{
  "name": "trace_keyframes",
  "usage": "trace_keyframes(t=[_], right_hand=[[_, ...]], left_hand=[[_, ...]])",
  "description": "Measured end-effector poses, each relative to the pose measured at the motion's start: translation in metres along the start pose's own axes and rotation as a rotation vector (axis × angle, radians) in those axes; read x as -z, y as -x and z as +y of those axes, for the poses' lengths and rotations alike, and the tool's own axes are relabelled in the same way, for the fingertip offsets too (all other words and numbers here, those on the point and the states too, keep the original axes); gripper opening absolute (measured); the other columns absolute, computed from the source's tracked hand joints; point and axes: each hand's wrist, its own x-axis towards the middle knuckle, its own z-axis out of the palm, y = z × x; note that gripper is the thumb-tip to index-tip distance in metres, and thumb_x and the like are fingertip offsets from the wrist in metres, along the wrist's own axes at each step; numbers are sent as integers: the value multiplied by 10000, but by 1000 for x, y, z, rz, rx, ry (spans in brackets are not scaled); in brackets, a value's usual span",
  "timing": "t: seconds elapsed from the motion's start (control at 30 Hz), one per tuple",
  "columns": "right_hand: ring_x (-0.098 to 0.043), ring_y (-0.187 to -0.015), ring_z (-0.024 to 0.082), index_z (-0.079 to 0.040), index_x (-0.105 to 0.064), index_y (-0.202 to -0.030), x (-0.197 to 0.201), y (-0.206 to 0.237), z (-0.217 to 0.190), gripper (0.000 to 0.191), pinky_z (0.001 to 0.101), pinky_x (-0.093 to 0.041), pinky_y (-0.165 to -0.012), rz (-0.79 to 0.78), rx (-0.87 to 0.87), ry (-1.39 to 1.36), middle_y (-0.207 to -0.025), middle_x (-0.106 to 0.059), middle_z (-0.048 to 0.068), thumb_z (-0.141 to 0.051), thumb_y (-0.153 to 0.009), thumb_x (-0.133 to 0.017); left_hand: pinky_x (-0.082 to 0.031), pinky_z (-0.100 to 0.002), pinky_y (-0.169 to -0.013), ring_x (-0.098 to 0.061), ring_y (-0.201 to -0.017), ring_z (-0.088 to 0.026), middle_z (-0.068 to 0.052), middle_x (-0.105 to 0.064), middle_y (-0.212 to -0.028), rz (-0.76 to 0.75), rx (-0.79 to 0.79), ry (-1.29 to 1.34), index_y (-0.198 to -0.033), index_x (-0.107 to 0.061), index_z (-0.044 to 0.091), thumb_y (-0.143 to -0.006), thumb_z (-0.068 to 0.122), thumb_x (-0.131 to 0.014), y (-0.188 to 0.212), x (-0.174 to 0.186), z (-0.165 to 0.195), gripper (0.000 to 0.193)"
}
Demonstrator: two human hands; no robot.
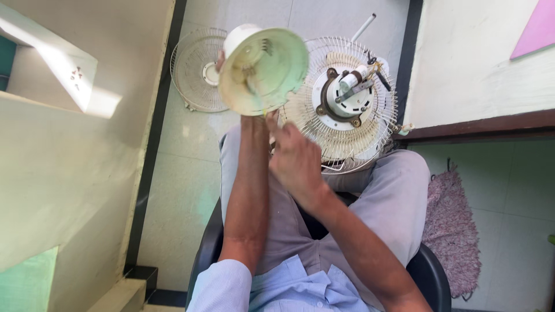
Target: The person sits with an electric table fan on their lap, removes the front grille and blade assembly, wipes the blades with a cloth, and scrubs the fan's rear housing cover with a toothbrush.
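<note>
Tiled floor (191,173); left hand (222,60) holds cover (263,69).

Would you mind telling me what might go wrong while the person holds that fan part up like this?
1. The left hand is mostly hidden behind the raised pale green motor cover, so its grip cannot be judged; the cover might slip.
2. The rear fan guard with exposed motor rests on the lap, apparently unheld; it may slide off.
3. The right hand is close to the guard's wires and could snag.
</note>
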Motion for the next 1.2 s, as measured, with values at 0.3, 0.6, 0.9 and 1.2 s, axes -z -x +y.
trace_keyframes(t=[0.3, 0.6, 0.9, 1.2], right_hand=[[-659, -744, 347, -154, -645, -1398, -12, -3, 2, 569, 470, -535, -683, 41, -30, -180, -861, -612, 147, 3, -856, -568], [-681, -749, 346, -119, -635, -1397, -9, -3, 2, 564, 471, -555, -683, 8, 4, -105, -918, -640, 161, -15, -845, -578], [-686, -696, 386, -73, -588, -1425, -3, 4, -1, 645, 501, -558, -606, -64, 22, 31, -970, -621, 174, -44, -782, -621], [-665, -598, 331, -110, -577, -1450, -11, 1, 22, 693, 471, -538, -520, -10, 16, 242, -984, -617, 163, -46, -763, -647]], left_hand=[[-546, -491, -1120, -543, -1298, -360, -250, -461, -1450, 83, -48, 38, -1526, -335, -8, -1054, 444, -622, -9, -14, -7, 714], [-549, -484, -1151, -564, -1315, -350, -265, -506, -1466, 20, 63, 192, -1544, -358, -12, -1093, 406, -598, -6, -8, 8, 660], [-552, -439, -1199, -573, -1343, -321, -252, -526, -1487, 21, 90, 289, -1564, -334, 2, -1085, 344, -626, -11, 11, -8, 657], [-575, -418, -1036, -599, -1192, -239, -87, -565, -1317, -54, 241, 344, -1382, -490, 137, -942, 421, -658, -5, -15, 42, 549]])
